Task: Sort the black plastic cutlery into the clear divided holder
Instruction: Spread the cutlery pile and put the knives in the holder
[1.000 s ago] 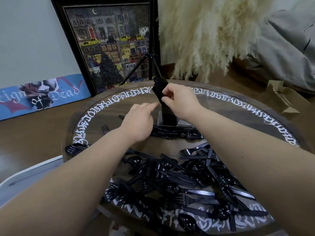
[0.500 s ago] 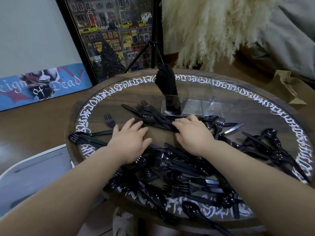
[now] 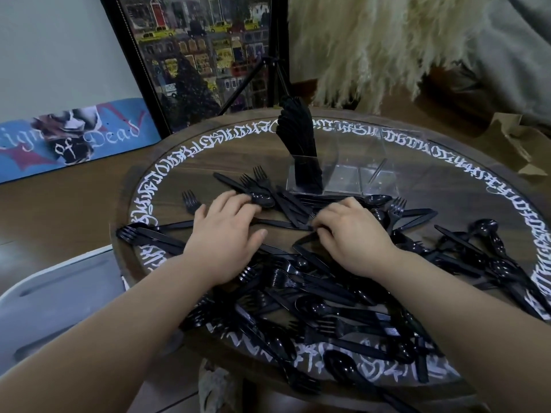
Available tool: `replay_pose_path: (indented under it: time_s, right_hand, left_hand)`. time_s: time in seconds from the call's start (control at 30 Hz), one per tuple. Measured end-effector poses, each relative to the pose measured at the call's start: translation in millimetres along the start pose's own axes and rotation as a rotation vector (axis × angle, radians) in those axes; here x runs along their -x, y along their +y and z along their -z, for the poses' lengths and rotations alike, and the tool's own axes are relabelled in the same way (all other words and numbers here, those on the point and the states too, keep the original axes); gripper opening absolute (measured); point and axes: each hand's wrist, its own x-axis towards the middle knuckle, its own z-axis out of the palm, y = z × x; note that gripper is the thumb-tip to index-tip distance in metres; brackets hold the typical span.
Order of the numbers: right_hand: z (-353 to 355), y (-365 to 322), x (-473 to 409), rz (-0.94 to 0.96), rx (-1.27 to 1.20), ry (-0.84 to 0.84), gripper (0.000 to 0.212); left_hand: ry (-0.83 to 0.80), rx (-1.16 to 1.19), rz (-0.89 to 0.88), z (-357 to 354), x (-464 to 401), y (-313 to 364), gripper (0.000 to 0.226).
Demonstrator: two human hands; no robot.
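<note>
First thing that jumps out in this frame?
The sprawl of black plastic cutlery covering the near half of the round lettered table, with both hands, left hand and right hand, down in it. Behind them stands the clear divided holder, only its left compartment filled with an upright black bundle.

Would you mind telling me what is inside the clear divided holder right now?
The clear divided holder has a bundle of black cutlery standing upright in its leftmost compartment. The other compartments look empty. Packed so tightly, I cannot tell which type of cutlery the bundle is.
</note>
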Motion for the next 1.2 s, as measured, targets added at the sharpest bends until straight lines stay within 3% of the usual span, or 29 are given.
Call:
replay_pose_path:
  time_s: [0.1,0.23,0.47,0.67,0.8,1.03,1.2]
  right_hand:
    - [0,-8,-5,-0.02,0.017,-0.058,0.043]
    - [-5,-12,-1,0.033,0.092,-0.133,0.04]
    - [-4,-11,2,0.032,0.058,-0.111,0.037]
    - [-7,-13,-2,0.065,-0.059,-0.076,0.03]
    - [-2,-14,-13,0.009,-0.128,0.003,0.021]
    - [-9,-23,-38,-0.11,-0.069,-0.037,0.028]
    - [-10,-23,-41,-0.166,-0.101,-0.073,0.021]
  left_hand:
    - [-0.148,-0.072,-0.027,-4,-13,6,0.061]
    - [-0.279,-0.168,0.008,-6,-12,-1,0.062]
    - [-0.174,-0.162,0.065,-3,6,-17,0.055]
    - [0.127,0.016,0.018,-5,2,-9,0.032]
    - [0.017,-0.031,-0.103,-13,2,-5,0.044]
    - [0.003,-0.08,-0.051,-13,10,-11,0.05]
    - [0.025,-0.103,0.002,-12,15,-18,0.054]
